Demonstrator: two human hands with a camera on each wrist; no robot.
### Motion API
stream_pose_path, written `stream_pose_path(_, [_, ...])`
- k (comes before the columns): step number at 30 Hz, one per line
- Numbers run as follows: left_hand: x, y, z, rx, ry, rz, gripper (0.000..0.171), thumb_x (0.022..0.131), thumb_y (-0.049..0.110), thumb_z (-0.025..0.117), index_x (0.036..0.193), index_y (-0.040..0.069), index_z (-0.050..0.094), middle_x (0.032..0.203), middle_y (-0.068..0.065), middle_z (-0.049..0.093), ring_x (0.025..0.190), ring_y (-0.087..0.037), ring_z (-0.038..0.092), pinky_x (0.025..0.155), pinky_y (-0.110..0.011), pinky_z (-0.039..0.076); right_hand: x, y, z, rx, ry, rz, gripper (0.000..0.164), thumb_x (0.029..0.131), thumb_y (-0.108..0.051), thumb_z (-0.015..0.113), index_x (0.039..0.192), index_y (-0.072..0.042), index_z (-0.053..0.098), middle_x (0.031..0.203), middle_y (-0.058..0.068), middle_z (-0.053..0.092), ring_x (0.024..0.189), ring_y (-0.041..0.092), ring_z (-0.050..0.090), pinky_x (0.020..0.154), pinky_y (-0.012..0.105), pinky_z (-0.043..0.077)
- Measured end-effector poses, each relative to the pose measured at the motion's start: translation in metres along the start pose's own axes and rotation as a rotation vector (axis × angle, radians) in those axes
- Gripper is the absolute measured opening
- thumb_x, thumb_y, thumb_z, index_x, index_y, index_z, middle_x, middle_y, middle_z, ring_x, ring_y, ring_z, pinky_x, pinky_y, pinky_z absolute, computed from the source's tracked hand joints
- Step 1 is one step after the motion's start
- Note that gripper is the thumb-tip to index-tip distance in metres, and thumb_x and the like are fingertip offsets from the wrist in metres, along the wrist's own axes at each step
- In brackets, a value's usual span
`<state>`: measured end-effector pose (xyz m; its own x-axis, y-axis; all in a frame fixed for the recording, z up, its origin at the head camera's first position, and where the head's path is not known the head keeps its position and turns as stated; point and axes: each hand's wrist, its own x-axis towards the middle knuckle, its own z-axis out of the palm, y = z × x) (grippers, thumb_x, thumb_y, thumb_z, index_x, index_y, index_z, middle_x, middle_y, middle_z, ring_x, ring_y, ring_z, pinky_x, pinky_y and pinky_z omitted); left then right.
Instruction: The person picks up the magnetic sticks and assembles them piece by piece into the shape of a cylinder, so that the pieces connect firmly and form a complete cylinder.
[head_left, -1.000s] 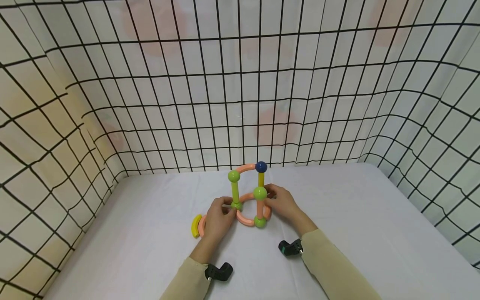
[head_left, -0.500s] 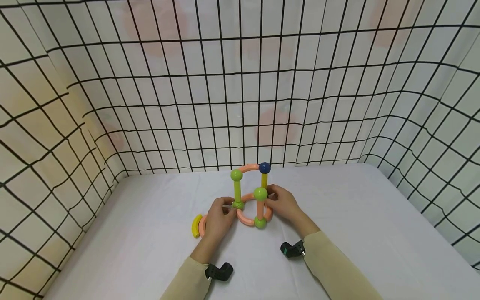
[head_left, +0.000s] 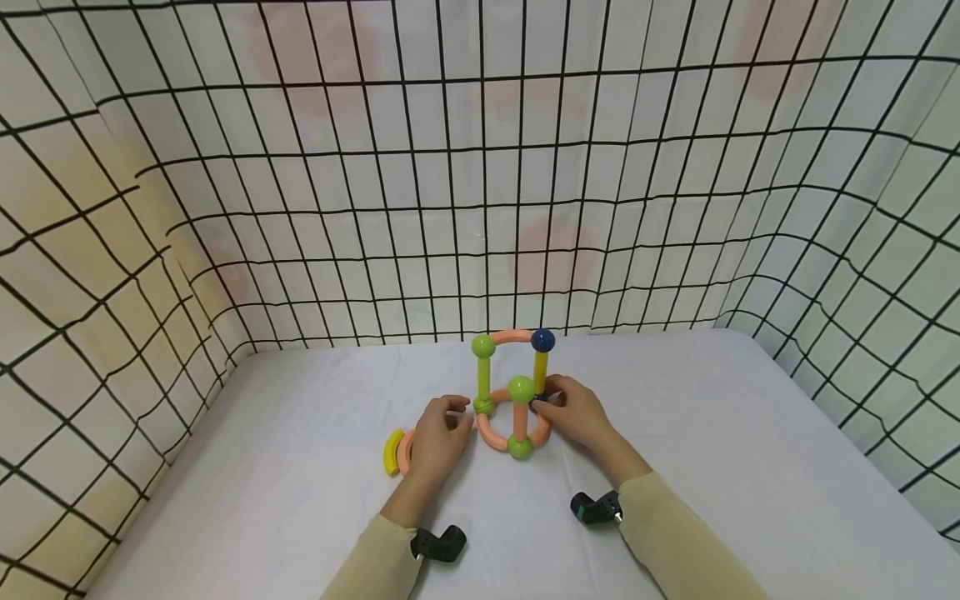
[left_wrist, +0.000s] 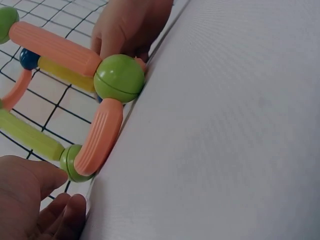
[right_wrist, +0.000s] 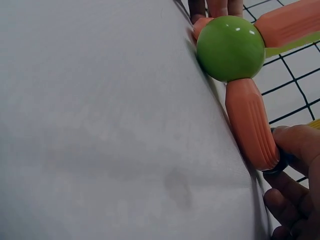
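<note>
A frame of magnetic building sticks and balls stands mid-table. Its base is a ring of curved salmon sticks (head_left: 491, 435) joined by balls, among them a front green ball (head_left: 520, 447) and a left green ball (head_left: 484, 406). Uprights are a salmon stick (head_left: 521, 421), a yellow-green stick (head_left: 483, 378) and a yellow stick (head_left: 540, 372). A curved salmon stick (head_left: 513, 335) links the upper green ball to the upper dark blue ball (head_left: 543, 340). My right hand (head_left: 579, 412) pinches the lower dark blue ball (right_wrist: 283, 161), partly hidden. Beside the left ball, my left hand (head_left: 438, 437) has its fingers parted.
Left of my left hand lie a curved yellow stick (head_left: 392, 452) and a curved salmon stick (head_left: 406, 452), partly hidden by the hand. A black-grid white backdrop (head_left: 420, 208) rises behind and beside the white-covered table (head_left: 300, 500).
The frame's left and back parts have shifted right, together with my right hand. A gap now shows between my left fingers and the left green ball, which they were touching before.
</note>
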<state>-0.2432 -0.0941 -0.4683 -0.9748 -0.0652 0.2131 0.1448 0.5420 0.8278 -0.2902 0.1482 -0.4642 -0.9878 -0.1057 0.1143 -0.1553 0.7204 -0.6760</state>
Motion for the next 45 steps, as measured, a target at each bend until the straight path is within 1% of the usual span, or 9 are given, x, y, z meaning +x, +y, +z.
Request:
stream_pose_path(5, [-0.001, -0.001, -0.001, 0.007, 0.000, -0.007, 0.023, 0.092, 0.014, 0.069, 0.115, 0.014, 0.068, 0.110, -0.005, 0.065, 0.094, -0.017, 0.064, 0.082, -0.033, 0.054, -0.006, 0.003, -0.002, 0.012, 0.012, -0.012, 0.043, 0.090, -0.030, 0.072, 0.125, -0.007, 0.063, 0.113, 0.009, 0.069, 0.086, 0.017, 0.056, 0.074, 0.029, 0.044])
stream_pose_path(11, [-0.001, -0.002, 0.000, 0.006, -0.003, 0.002, 0.022, 0.093, 0.013, 0.068, 0.115, 0.014, 0.068, 0.109, -0.004, 0.065, 0.094, -0.017, 0.065, 0.082, -0.033, 0.054, -0.011, 0.006, -0.004, 0.000, 0.022, 0.022, 0.042, 0.089, -0.033, 0.073, 0.123, -0.010, 0.064, 0.107, 0.005, 0.068, 0.084, 0.016, 0.055, 0.073, 0.028, 0.042])
stream_pose_path(14, [-0.001, -0.002, 0.000, 0.000, -0.005, 0.003, 0.022, 0.093, 0.013, 0.068, 0.115, 0.013, 0.068, 0.109, -0.004, 0.065, 0.094, -0.017, 0.064, 0.082, -0.033, 0.054, -0.014, 0.006, -0.007, -0.004, 0.029, 0.021, 0.041, 0.088, -0.033, 0.073, 0.121, -0.010, 0.064, 0.105, 0.005, 0.068, 0.084, 0.017, 0.055, 0.073, 0.029, 0.042])
stream_pose_path(20, [0.001, 0.000, 0.000, -0.011, -0.013, -0.010, 0.022, 0.093, 0.015, 0.068, 0.116, 0.014, 0.068, 0.109, -0.003, 0.065, 0.094, -0.016, 0.064, 0.083, -0.033, 0.053, -0.020, 0.006, -0.011, -0.011, 0.046, 0.008, 0.041, 0.088, -0.032, 0.074, 0.120, -0.009, 0.065, 0.105, 0.006, 0.068, 0.086, 0.017, 0.056, 0.074, 0.029, 0.043])
stream_pose_path(26, [0.000, 0.000, 0.000, -0.008, -0.013, -0.012, 0.022, 0.093, 0.014, 0.068, 0.115, 0.013, 0.068, 0.107, -0.004, 0.065, 0.094, -0.017, 0.064, 0.082, -0.033, 0.054, -0.023, 0.008, -0.010, -0.009, 0.048, -0.002, 0.043, 0.087, -0.032, 0.074, 0.120, -0.007, 0.065, 0.104, 0.007, 0.068, 0.086, 0.018, 0.057, 0.075, 0.030, 0.044])
stream_pose_path(36, [0.000, 0.000, 0.000, -0.017, -0.013, -0.028, 0.021, 0.094, 0.017, 0.067, 0.115, 0.014, 0.068, 0.106, -0.003, 0.065, 0.094, -0.016, 0.063, 0.079, -0.029, 0.053, -0.028, 0.009, -0.009, 0.008, 0.065, -0.028, 0.041, 0.088, -0.029, 0.074, 0.121, -0.007, 0.065, 0.105, 0.008, 0.069, 0.089, 0.018, 0.059, 0.077, 0.031, 0.045])
stream_pose_path(40, [-0.001, 0.001, -0.002, -0.045, -0.038, -0.046, 0.022, 0.095, 0.017, 0.067, 0.116, 0.014, 0.068, 0.109, -0.003, 0.065, 0.095, -0.016, 0.063, 0.073, -0.025, 0.053, -0.029, 0.010, -0.009, 0.011, 0.059, -0.046, 0.041, 0.089, -0.029, 0.074, 0.122, -0.007, 0.065, 0.106, 0.008, 0.069, 0.090, 0.019, 0.059, 0.077, 0.032, 0.046])
stream_pose_path(42, [-0.001, 0.004, -0.004, -0.077, -0.059, -0.057, 0.023, 0.095, 0.018, 0.067, 0.118, 0.014, 0.067, 0.111, -0.004, 0.065, 0.096, -0.016, 0.063, 0.071, -0.023, 0.053, -0.029, 0.012, -0.008, 0.004, 0.063, -0.057, 0.041, 0.089, -0.029, 0.073, 0.123, -0.007, 0.065, 0.106, 0.008, 0.069, 0.090, 0.020, 0.059, 0.078, 0.032, 0.046])
stream_pose_path(45, [0.000, 0.010, -0.007, -0.151, -0.089, -0.077, 0.025, 0.096, 0.018, 0.066, 0.120, 0.013, 0.066, 0.115, -0.005, 0.066, 0.095, -0.017, 0.063, 0.067, -0.024, 0.055, -0.028, 0.015, -0.006, -0.015, 0.074, -0.071, 0.040, 0.090, -0.029, 0.073, 0.123, -0.009, 0.065, 0.106, 0.007, 0.069, 0.089, 0.018, 0.058, 0.077, 0.032, 0.045])
